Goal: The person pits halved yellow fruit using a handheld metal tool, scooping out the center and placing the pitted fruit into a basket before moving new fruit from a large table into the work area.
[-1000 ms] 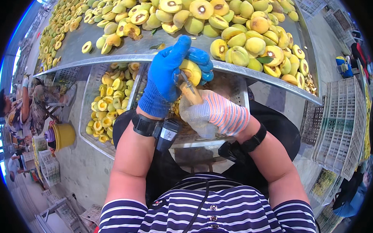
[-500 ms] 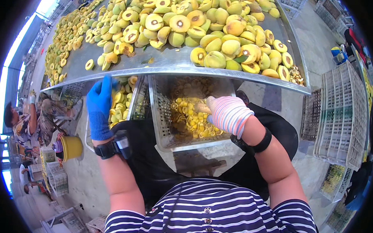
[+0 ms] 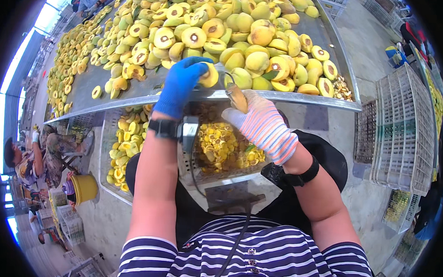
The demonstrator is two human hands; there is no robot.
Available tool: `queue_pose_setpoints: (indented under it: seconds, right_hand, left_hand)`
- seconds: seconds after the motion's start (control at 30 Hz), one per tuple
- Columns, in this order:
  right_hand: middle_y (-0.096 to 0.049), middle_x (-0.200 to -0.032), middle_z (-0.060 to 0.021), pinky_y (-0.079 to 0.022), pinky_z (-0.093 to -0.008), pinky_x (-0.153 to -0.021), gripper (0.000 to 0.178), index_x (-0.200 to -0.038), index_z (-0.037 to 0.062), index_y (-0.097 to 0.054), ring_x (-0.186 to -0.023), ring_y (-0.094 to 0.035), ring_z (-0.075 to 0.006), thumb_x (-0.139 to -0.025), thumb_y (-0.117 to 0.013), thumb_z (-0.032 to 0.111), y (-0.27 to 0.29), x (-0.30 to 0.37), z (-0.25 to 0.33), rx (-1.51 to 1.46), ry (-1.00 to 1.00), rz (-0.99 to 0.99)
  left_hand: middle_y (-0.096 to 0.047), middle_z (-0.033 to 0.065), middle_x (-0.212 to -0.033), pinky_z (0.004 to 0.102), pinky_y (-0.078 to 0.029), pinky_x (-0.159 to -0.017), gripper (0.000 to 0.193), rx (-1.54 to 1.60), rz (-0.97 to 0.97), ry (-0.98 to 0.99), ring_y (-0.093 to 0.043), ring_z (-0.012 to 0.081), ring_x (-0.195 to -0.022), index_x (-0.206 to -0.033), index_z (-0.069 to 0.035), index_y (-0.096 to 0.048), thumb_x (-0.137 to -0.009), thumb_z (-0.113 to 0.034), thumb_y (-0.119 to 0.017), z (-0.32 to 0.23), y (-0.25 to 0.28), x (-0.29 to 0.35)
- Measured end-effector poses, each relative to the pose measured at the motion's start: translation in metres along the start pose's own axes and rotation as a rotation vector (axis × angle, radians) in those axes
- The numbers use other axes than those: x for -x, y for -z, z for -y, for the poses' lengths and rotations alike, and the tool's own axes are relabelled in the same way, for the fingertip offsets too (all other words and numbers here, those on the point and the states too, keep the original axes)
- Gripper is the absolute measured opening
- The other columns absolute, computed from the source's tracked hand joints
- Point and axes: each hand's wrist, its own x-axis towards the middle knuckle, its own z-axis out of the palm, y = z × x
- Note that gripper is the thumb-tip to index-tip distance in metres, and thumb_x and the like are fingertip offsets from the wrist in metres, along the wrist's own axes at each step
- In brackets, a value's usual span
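Note:
My left hand [image 3: 176, 90], in a blue glove, pinches a yellow peach half [image 3: 210, 75] above the near edge of the metal table [image 3: 147, 89]. Close beside it, my right hand [image 3: 267, 121] in a striped knit glove is wrapped round the wooden handle of a pitting tool [image 3: 239, 98]. The tool's thin metal loop points up and left, near the peach half. A large heap of halved peaches [image 3: 186, 17] covers much of the tabletop, many with brown pit centres showing. Under my hands stands a plastic crate [image 3: 225, 176] holding yellow scraps [image 3: 219, 143].
Left of the scrap crate, another crate [image 3: 104, 156] holds peach halves. Small pits [image 3: 342, 89] lie in the table's right corner. Stacked crates [image 3: 402, 130] stand to the right. A yellow bucket [image 3: 84, 188] and a seated person [image 3: 30, 156] are at the left; another person works beyond the table.
My left hand has moved right and now holds a peach half. My right hand has risen from over the scrap crate to the table edge, bringing the pitting tool up beside the left hand.

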Motion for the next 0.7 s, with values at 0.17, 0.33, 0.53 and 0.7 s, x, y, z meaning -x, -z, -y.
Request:
queue_pose_setpoints:
  seconds: [0.17,0.33,0.53,0.7]
  right_hand:
    - [-0.063,-0.086,-0.0272,-0.049,-0.0445,-0.073,0.044,-0.106,-0.0028,-0.055,-0.082,-0.061,-0.0433,-0.081,-0.067,0.032,-0.037,-0.007,0.014,0.051,0.011,0.143]
    - [-0.063,-0.084,-0.0278,-0.049,-0.0474,-0.073,0.040,-0.101,-0.0023,-0.054,-0.084,-0.062,-0.0434,-0.082,-0.066,0.031,-0.072,-0.010,0.019,0.197,0.125,0.181]
    - [-0.063,-0.083,-0.0254,-0.049,-0.0474,-0.072,0.034,-0.102,-0.0008,-0.055,-0.083,-0.062,-0.0433,-0.082,-0.064,0.026,-0.093,-0.023,0.022,0.308,0.064,0.230]
    - [-0.063,-0.084,-0.0255,-0.049,-0.0478,-0.074,0.033,-0.104,-0.0007,-0.055,-0.085,-0.061,-0.0430,-0.083,-0.062,0.024,-0.096,-0.031,0.031,0.372,0.007,0.249]
  left_hand:
    - [-0.065,0.0161,-0.104,0.0364,-0.049,-0.084,0.033,-0.361,-0.056,-0.867,-0.063,0.0308,-0.093,-0.111,0.000,-0.060,-0.082,-0.017,-0.061,0.011,0.021,0.050]
    - [-0.065,0.0189,-0.099,0.0414,-0.053,-0.082,0.040,0.933,-0.091,-0.166,-0.063,0.0322,-0.093,-0.104,0.003,-0.060,-0.098,-0.034,-0.047,0.011,0.015,0.082]
    - [-0.065,0.0202,-0.100,0.0451,-0.055,-0.081,0.049,1.016,-0.066,-0.083,-0.065,0.0369,-0.095,-0.106,0.004,-0.060,-0.100,-0.040,-0.039,0.017,0.038,0.084]
    - [-0.065,0.0194,-0.097,0.0431,-0.056,-0.078,0.049,0.763,-0.230,-0.156,-0.066,0.0337,-0.089,-0.103,0.004,-0.060,-0.100,-0.041,-0.040,0.017,0.043,0.083]
